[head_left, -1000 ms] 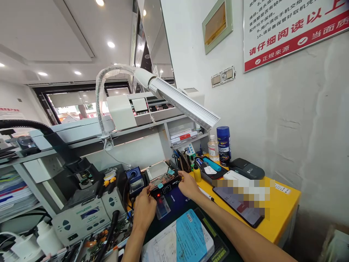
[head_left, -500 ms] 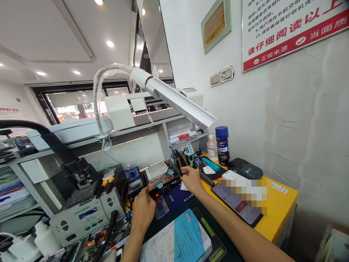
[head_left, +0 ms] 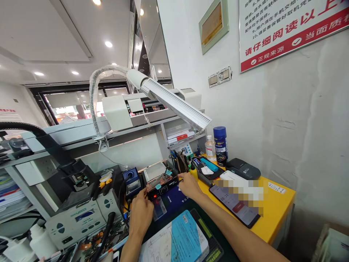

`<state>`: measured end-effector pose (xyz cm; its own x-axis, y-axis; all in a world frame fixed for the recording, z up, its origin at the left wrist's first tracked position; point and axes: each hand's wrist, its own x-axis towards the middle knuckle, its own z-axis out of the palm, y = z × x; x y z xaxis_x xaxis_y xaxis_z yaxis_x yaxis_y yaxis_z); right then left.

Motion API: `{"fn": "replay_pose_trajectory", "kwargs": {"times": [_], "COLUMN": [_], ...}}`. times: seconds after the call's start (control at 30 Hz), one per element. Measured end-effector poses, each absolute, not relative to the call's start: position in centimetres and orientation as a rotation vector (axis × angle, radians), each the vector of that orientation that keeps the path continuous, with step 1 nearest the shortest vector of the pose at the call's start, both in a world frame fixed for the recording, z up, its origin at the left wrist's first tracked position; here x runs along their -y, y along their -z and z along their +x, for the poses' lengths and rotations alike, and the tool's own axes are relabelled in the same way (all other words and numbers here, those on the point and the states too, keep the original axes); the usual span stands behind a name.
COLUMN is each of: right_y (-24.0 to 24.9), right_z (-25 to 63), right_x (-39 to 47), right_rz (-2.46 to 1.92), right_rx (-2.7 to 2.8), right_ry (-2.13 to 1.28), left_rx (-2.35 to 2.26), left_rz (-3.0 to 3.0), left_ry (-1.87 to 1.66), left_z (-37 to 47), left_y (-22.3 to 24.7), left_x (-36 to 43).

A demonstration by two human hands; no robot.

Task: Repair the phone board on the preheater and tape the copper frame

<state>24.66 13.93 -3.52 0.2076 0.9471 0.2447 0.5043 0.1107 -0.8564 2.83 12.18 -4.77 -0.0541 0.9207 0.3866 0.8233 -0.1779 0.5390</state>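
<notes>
A low black electrical box [head_left: 169, 186] stands at the back of the work mat, with a knob and a lit red lamp on its front. Copper-coloured parts [head_left: 156, 183] lie on its top. My left hand [head_left: 141, 211] has its bent fingers against the box's left end. At the opposite end, my right hand [head_left: 189, 186] puts its fingertips to the right side, the other fingers curled. A yellow bottle [head_left: 193, 172] is just behind my right hand. In front of both hands lies a worn white-and-blue box [head_left: 177, 236].
To the left are a blue soldering station [head_left: 132, 182] and a grey-white control unit [head_left: 81, 222]. A phone [head_left: 234, 205] lies on the yellow surface [head_left: 280, 207] at right, near a blue spray can [head_left: 220, 145]. A lamp [head_left: 177, 103] hangs overhead.
My right hand has come down and left from beside the tool holder to the box's right end, uncovering the yellow bottle. My left hand stays at the left end. The view has shifted slightly.
</notes>
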Motion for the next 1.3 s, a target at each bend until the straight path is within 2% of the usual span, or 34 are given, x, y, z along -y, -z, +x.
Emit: {"fn": "replay_pose_trajectory", "kwargs": {"times": [0.63, 1.3], "right_y": [4.3, 4.9], "right_z": [23.4, 23.3], "right_x": [-13.7, -14.5], "right_rz": [-1.696, -1.707], "right_rx": [1.653, 1.630], "right_ry": [-0.418, -0.566], "left_rx": [-1.946, -1.941], "left_rz": [2.094, 2.113], "left_ry": [-1.025, -1.030], "left_z": [3.1, 2.9], "left_y": [4.8, 5.0], "left_x": [-11.7, -11.7]}}
